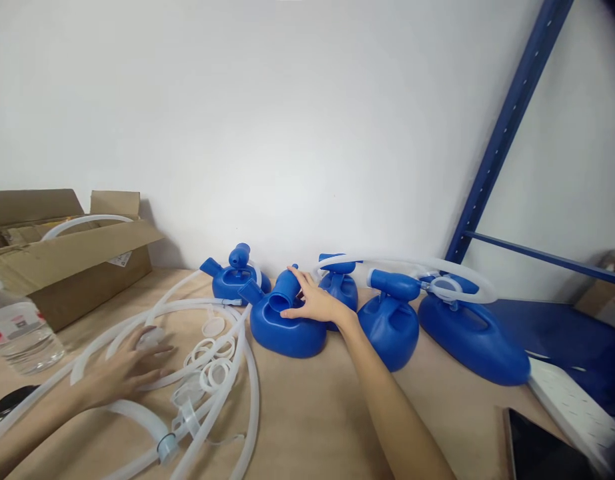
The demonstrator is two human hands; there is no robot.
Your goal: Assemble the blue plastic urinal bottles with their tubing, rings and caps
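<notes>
My right hand (317,300) is closed around a blue cup-shaped funnel (286,291), thumb at its open rim and fingers along its far side. The funnel rests on or just above a blue plastic bottle (290,333) with a flat-ended spout, which stands upright on the table. My left hand (125,370) is palm down with fingers spread over the clear hoses (207,417). Its fingertips are at a small translucent cap (151,339); whether they touch it I cannot tell. White rings (217,375) and a clear disc (213,327) lie just right of that hand.
An open cardboard box (92,273) and a water bottle (20,330) are at the left. Several more blue bottles (472,337) with funnels and hoses line the wall. A phone (542,447), a white panel (572,407) and a blue metal rack (507,127) stand right.
</notes>
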